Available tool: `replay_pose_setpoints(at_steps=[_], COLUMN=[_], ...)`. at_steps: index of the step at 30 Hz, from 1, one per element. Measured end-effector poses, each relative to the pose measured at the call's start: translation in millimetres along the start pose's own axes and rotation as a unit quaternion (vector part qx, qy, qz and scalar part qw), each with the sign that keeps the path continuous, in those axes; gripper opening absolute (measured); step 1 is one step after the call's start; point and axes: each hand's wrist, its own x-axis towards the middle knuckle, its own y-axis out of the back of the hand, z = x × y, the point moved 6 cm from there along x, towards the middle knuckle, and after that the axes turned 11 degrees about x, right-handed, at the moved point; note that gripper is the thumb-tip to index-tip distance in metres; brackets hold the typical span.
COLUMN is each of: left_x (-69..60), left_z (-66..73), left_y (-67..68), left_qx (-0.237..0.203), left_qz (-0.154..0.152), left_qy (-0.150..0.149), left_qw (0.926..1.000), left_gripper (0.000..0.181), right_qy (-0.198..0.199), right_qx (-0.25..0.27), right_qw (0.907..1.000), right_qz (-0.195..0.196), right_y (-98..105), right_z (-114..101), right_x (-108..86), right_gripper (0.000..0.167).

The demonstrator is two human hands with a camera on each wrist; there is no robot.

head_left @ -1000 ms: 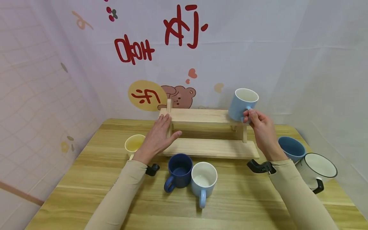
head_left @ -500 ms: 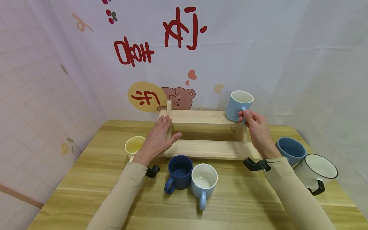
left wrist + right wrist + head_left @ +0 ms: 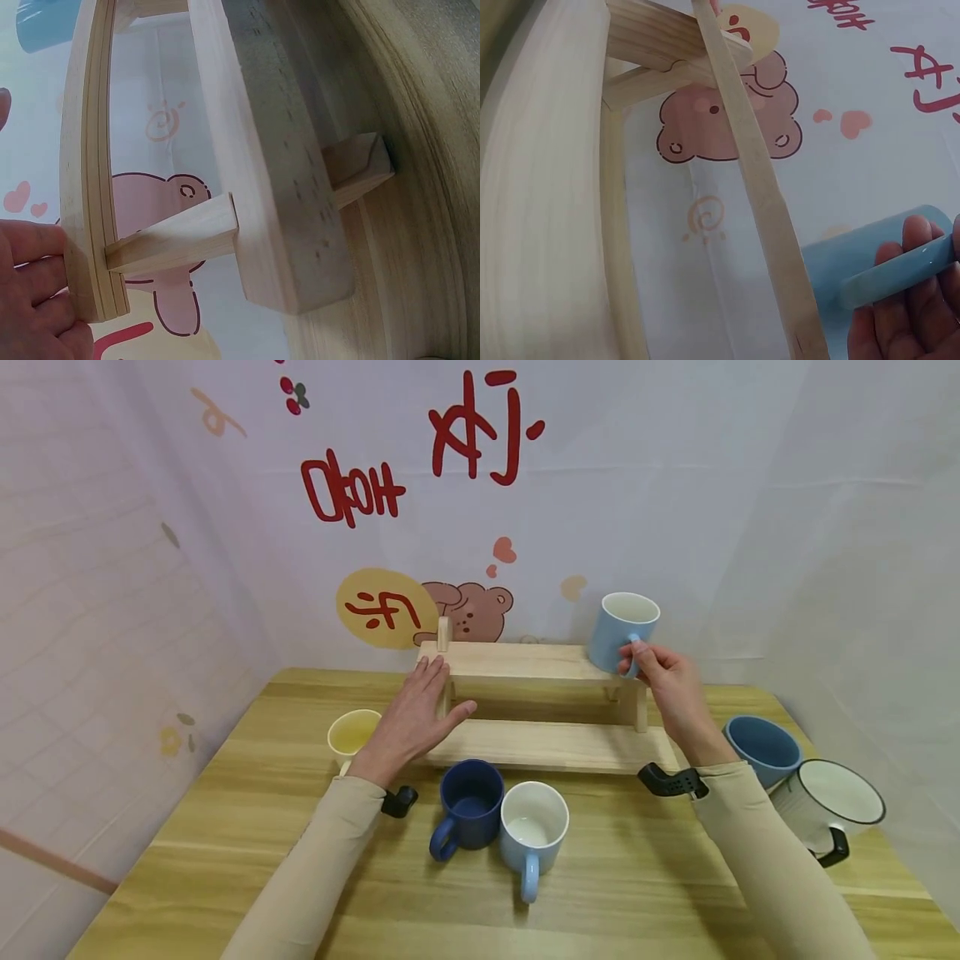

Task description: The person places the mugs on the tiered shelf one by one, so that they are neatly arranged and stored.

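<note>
A light blue mug [image 3: 621, 635] stands upright at the right end of the upper shelf of a two-tier wooden rack [image 3: 517, 661]. My right hand [image 3: 675, 697] pinches its handle; in the right wrist view the fingers curl round the handle [image 3: 900, 274]. At the rack's left end my left hand [image 3: 411, 718] lies with fingers extended, their tips on the upper shelf's edge. The left wrist view has those fingers against the wooden board [image 3: 86, 187].
Before the rack stand a dark blue mug [image 3: 471, 806] and a second light blue mug [image 3: 534, 827]. A yellow cup [image 3: 351, 732] is beside my left wrist. At the right are a blue cup [image 3: 763, 750] and a white black-rimmed mug [image 3: 828, 802].
The light blue mug in my right hand has moved a little left along the upper shelf and stands straighter. My left hand has stayed at the rack's left end.
</note>
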Motion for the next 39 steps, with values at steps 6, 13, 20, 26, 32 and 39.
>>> replay_pose_setpoints(at_steps=[6, 13, 20, 26, 32, 39], left_x=[1.2, 0.9, 1.8, 2.5, 2.1, 2.1], left_z=[-0.2, 0.1, 0.8, 2.2, 1.5, 0.4], left_y=[-1.9, -2.5, -1.3, -1.5, -0.8, -0.9], left_qx=[-0.004, -0.002, -0.005, -0.005, -0.011, -0.011], left_qz=[-0.003, 0.005, 0.005, 0.001, 0.003, 0.001], left_qy=[-0.001, -0.006, -0.004, -0.003, -0.002, 0.001], left_qw=[1.0000, 1.0000, 1.0000, 1.0000, 0.9999, 0.9999], left_gripper=[0.092, 0.092, 0.092, 0.092, 0.092, 0.092], right_qy=[-0.001, 0.011, 0.015, 0.001, 0.026, 0.034], right_qx=[-0.034, -0.017, -0.041, -0.149, -0.222, -0.238], right_qw=[0.9993, 0.9997, 0.9990, 0.9888, 0.9748, 0.9707], right_qz=[0.014, 0.013, 0.007, 0.014, 0.002, -0.014], right_y=[4, 5, 8, 18, 22, 20], right_z=[1, 0, -2, -2, -2, -3], right_x=[-3.2, -11.0, -23.6, -39.2, -53.5, -75.6], right_gripper=[0.051, 0.046, 0.050, 0.054, 0.047, 0.040])
